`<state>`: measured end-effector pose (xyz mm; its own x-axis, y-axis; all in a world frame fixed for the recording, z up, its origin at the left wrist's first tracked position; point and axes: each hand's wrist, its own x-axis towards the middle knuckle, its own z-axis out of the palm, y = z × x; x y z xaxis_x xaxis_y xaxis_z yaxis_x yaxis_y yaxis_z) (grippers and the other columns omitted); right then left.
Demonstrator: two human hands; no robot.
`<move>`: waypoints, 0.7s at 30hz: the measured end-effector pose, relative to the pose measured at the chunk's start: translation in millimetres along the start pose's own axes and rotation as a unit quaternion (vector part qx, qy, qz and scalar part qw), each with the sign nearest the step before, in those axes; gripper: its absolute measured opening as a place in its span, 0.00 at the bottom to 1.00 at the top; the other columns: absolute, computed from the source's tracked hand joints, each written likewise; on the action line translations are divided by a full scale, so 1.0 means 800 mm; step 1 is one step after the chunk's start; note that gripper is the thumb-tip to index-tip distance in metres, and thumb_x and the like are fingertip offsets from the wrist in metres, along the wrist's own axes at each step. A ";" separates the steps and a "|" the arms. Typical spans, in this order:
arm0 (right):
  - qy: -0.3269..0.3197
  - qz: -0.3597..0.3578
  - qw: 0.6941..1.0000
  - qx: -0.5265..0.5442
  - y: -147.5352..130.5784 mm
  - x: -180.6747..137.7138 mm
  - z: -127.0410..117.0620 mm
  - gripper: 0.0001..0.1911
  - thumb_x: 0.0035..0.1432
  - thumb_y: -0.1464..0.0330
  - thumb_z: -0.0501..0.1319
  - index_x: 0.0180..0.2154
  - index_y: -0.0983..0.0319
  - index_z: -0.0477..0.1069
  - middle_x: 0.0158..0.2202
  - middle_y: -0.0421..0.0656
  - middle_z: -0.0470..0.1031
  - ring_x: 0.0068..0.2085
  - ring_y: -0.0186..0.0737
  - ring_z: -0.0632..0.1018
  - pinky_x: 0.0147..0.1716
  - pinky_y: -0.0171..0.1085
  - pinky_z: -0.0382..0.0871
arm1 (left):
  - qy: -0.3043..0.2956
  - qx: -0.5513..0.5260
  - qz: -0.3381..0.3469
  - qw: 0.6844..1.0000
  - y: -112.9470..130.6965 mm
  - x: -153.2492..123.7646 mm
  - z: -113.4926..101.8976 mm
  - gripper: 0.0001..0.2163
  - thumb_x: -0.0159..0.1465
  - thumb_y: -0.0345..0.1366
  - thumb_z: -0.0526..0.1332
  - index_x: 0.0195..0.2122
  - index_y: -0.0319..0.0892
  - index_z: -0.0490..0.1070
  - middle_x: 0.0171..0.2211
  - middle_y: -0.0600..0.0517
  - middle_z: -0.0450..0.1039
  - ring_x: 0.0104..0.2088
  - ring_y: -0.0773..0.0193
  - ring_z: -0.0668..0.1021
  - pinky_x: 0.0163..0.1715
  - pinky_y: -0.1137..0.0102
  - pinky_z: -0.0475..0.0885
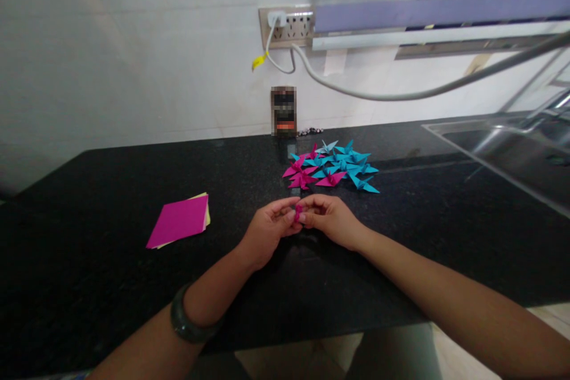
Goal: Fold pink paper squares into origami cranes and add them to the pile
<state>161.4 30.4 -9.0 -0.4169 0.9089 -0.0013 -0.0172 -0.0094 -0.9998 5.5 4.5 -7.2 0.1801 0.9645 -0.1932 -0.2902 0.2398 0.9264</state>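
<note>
My left hand (266,230) and my right hand (330,219) meet over the black counter (89,273), fingers pinched together on a small folded pink paper piece (298,212). Most of that piece is hidden by my fingertips. Just behind my hands lies a pile of several folded paper cranes (332,167), pink and blue. A dark bangle circles my left wrist.
A stack of square paper sheets (180,221), pink on top with yellow beneath, lies to the left. A phone (284,111) leans against the white wall, with a power strip (289,27) and cable above. A steel sink (512,151) sits at the right.
</note>
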 end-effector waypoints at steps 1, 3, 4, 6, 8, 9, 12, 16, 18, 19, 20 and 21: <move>0.000 -0.001 1.000 -0.002 0.001 0.000 0.000 0.15 0.42 0.64 0.67 0.33 0.65 0.71 0.25 0.38 0.74 0.25 0.29 0.72 0.26 0.32 0.67 | -0.001 -0.001 -0.002 1.000 0.000 0.000 0.000 0.19 0.49 0.36 0.67 0.43 0.40 0.71 0.33 0.51 0.74 0.27 0.71 0.75 0.33 0.70 0.72; 0.004 0.004 1.000 0.001 0.002 0.001 0.000 0.15 0.41 0.65 0.67 0.33 0.66 0.71 0.26 0.39 0.74 0.25 0.29 0.73 0.27 0.32 0.67 | -0.003 0.000 -0.001 1.000 -0.001 0.001 -0.001 0.19 0.50 0.35 0.67 0.44 0.40 0.71 0.32 0.52 0.73 0.27 0.71 0.75 0.34 0.70 0.72; 0.005 0.008 1.000 0.005 0.002 0.001 0.000 0.15 0.41 0.66 0.67 0.33 0.66 0.71 0.26 0.39 0.75 0.26 0.30 0.73 0.28 0.33 0.67 | -0.006 0.002 0.001 1.000 -0.002 0.001 -0.002 0.19 0.50 0.34 0.67 0.44 0.40 0.71 0.31 0.53 0.72 0.28 0.71 0.75 0.34 0.71 0.72; 0.007 0.018 1.000 0.009 0.002 0.001 -0.001 0.15 0.41 0.66 0.67 0.33 0.65 0.72 0.26 0.39 0.75 0.26 0.30 0.74 0.29 0.33 0.68 | -0.010 0.005 0.008 1.000 -0.003 0.001 -0.002 0.19 0.51 0.33 0.66 0.45 0.40 0.70 0.29 0.55 0.71 0.28 0.72 0.75 0.35 0.71 0.72; -0.001 0.026 1.000 0.010 0.002 0.001 -0.001 0.13 0.41 0.66 0.67 0.32 0.65 0.73 0.26 0.39 0.75 0.27 0.31 0.74 0.30 0.34 0.68 | -0.011 0.011 0.013 1.000 -0.004 0.001 -0.002 0.19 0.51 0.33 0.66 0.45 0.40 0.70 0.28 0.56 0.70 0.28 0.72 0.75 0.35 0.71 0.72; -0.008 0.026 1.000 0.011 0.001 0.001 -0.001 0.12 0.42 0.66 0.66 0.32 0.65 0.73 0.27 0.39 0.76 0.27 0.32 0.75 0.31 0.34 0.68 | -0.010 0.013 0.015 1.000 -0.004 0.001 -0.002 0.19 0.51 0.33 0.66 0.45 0.41 0.70 0.28 0.56 0.69 0.28 0.72 0.75 0.36 0.71 0.72; -0.026 0.015 0.999 0.026 -0.001 0.001 -0.001 0.12 0.42 0.66 0.66 0.32 0.64 0.74 0.28 0.39 0.77 0.31 0.34 0.77 0.37 0.36 0.69 | -0.005 0.018 0.025 1.000 -0.003 0.001 0.000 0.19 0.50 0.33 0.66 0.44 0.42 0.71 0.30 0.56 0.69 0.29 0.71 0.75 0.37 0.70 0.72; 0.001 0.027 0.999 0.042 -0.001 0.002 -0.001 0.14 0.38 0.66 0.68 0.31 0.64 0.73 0.27 0.39 0.77 0.32 0.36 0.78 0.37 0.37 0.71 | 0.008 0.030 0.033 0.999 -0.001 0.001 0.002 0.16 0.49 0.33 0.67 0.40 0.39 0.73 0.29 0.55 0.70 0.29 0.70 0.75 0.38 0.69 0.72; 0.015 0.039 0.998 0.047 0.000 0.003 0.000 0.15 0.37 0.66 0.69 0.31 0.64 0.72 0.25 0.38 0.77 0.30 0.36 0.78 0.35 0.36 0.71 | 0.009 0.032 0.032 0.999 0.000 0.002 0.002 0.16 0.48 0.33 0.67 0.40 0.39 0.73 0.28 0.55 0.69 0.29 0.70 0.75 0.38 0.69 0.72; 0.019 0.044 0.998 0.047 0.000 0.002 0.000 0.16 0.36 0.66 0.69 0.31 0.65 0.72 0.25 0.38 0.77 0.29 0.35 0.78 0.34 0.36 0.71 | 0.007 0.033 0.033 0.999 0.000 0.002 0.002 0.17 0.48 0.33 0.67 0.41 0.39 0.72 0.27 0.56 0.68 0.29 0.70 0.75 0.37 0.68 0.72; 0.024 0.049 0.997 0.049 0.000 0.002 0.000 0.16 0.36 0.67 0.69 0.30 0.65 0.71 0.24 0.38 0.77 0.29 0.35 0.78 0.33 0.35 0.71 | 0.006 0.033 0.031 0.999 0.000 0.002 0.002 0.18 0.48 0.33 0.67 0.42 0.40 0.72 0.27 0.56 0.68 0.28 0.70 0.75 0.37 0.68 0.71; 0.028 0.053 0.997 0.050 0.001 0.002 0.000 0.16 0.35 0.67 0.69 0.30 0.65 0.71 0.24 0.38 0.77 0.28 0.35 0.78 0.32 0.34 0.71 | 0.004 0.035 0.027 0.999 0.000 0.002 0.002 0.18 0.49 0.33 0.67 0.42 0.39 0.72 0.27 0.56 0.69 0.28 0.70 0.75 0.37 0.68 0.71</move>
<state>160.7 31.8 -9.4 -0.3700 0.9224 -0.1105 -0.0670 -0.1452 -0.9871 7.3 5.6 -7.2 0.1592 0.9765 -0.1450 -0.2334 0.1799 0.9556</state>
